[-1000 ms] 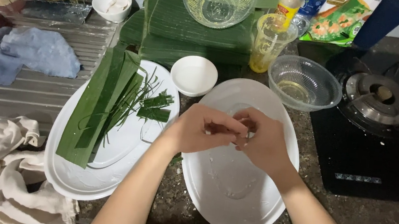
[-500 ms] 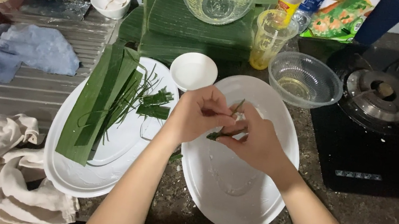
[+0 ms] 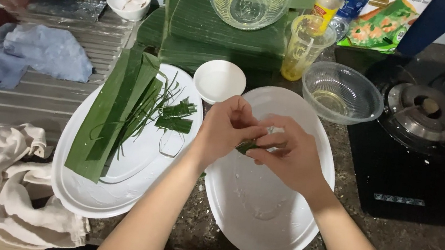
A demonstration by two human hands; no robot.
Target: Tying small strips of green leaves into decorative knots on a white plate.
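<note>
Your left hand [image 3: 226, 128] and right hand [image 3: 287, 156] pinch one small green leaf parcel [image 3: 246, 145] between them, fingertips meeting above the white oval platter [image 3: 262, 216].

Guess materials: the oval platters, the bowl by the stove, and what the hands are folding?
Oval platters: likely white plastic or melamine; glossy, thin rims. Bowl: clear ribbed plastic or glass, see-through. Both hands, left and right, pinch a small leaf piece: green, matte, likely banana leaf.
</note>
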